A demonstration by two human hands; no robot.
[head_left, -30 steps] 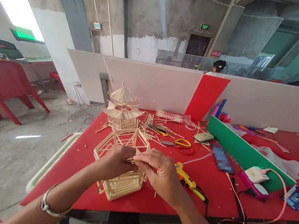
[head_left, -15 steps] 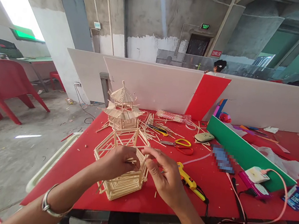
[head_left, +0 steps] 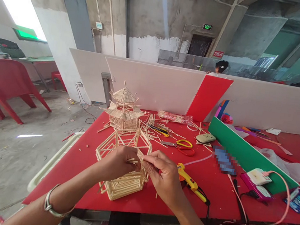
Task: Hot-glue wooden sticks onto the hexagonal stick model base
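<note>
My left hand [head_left: 123, 163] is closed, with short wooden sticks [head_left: 133, 160] pinched between thumb and fingers. Beside it, my right hand [head_left: 164, 173] is also closed in a pinch, its fingertips close to the left ones; whatever it grips is too small to make out. Below both hands a many-sided frame of wooden sticks [head_left: 126, 189] stands on the red table [head_left: 64, 175], partly covered by my left hand. Just behind it rises a tiered pagoda model [head_left: 124, 115] built from similar sticks.
Right of my hands lies a yellow glue gun [head_left: 192, 182]. Farther back are scissors [head_left: 182, 147], a utility knife [head_left: 158, 130], loose sticks and a bagged bundle [head_left: 175, 117]. A phone [head_left: 223, 160], a power strip [head_left: 256, 188] with cables and a green board [head_left: 253, 155] occupy the right side.
My right hand's spread thumb and fingers have closed into a pinch near the left fingertips. My left hand keeps its hold on the sticks, almost unmoved.
</note>
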